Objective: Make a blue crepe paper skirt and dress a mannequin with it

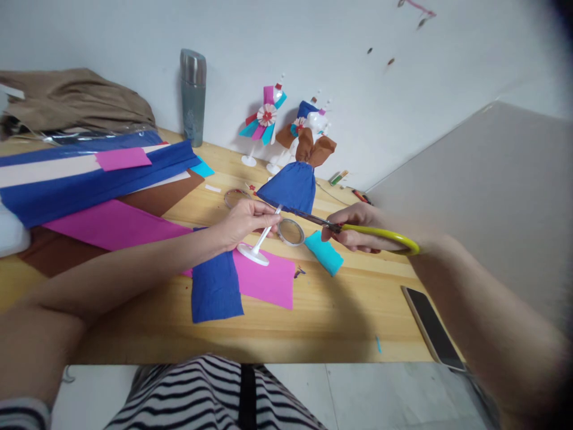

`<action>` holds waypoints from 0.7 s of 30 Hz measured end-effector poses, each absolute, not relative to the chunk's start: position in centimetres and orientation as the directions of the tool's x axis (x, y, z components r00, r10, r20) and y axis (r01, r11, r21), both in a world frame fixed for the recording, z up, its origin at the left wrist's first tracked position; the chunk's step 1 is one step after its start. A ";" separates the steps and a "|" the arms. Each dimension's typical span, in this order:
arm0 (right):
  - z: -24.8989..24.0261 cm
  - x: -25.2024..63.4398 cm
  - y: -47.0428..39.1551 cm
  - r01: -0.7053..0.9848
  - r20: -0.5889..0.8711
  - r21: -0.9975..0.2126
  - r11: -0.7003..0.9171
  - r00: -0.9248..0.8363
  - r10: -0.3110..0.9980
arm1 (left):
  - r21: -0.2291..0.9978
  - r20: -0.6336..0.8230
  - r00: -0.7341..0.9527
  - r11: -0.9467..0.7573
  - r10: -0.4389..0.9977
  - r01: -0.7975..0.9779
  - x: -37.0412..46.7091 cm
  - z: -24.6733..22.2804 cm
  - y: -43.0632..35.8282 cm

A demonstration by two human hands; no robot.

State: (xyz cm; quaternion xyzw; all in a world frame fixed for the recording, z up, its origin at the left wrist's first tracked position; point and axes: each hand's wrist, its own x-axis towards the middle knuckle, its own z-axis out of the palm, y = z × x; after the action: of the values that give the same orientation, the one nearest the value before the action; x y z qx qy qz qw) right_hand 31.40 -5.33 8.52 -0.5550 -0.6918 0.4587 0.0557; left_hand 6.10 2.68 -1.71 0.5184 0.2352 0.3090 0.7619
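My left hand (253,224) is closed on a small white dress stand (261,242), its fingers pinching near the top of the stem. A blue crepe-paper skirt (290,184) covers the stand's upper part, with brown paper (314,148) gathered above it. The stand leans to the right, its round base low over a pink paper piece (271,279). My right hand (356,227) grips scissors (380,235) with yellow handles. Their blades point left and lie along the skirt's lower hem; whether they are parted is hard to see.
Tape rolls (290,232), a turquoise paper piece (324,253) and a blue paper piece (215,286) lie near my hands. Folded paper sheets (102,185) fill the left. Dressed stands (264,119) and a flask (193,98) are at the wall. A phone (432,325) rests front right.
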 end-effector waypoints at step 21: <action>8.2 31.1 -5.1 0.673 -0.422 -0.739 -0.034 -0.423 0.802 | 0.938 -0.043 0.702 0.271 0.711 -0.216 6.2 -2.0 2.8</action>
State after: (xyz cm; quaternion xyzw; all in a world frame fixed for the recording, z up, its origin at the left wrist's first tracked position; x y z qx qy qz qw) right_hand 31.13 -5.10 8.18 -0.5329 -0.6918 0.4827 0.0668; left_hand 6.15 2.82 -1.98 0.5215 0.2369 0.3045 0.7611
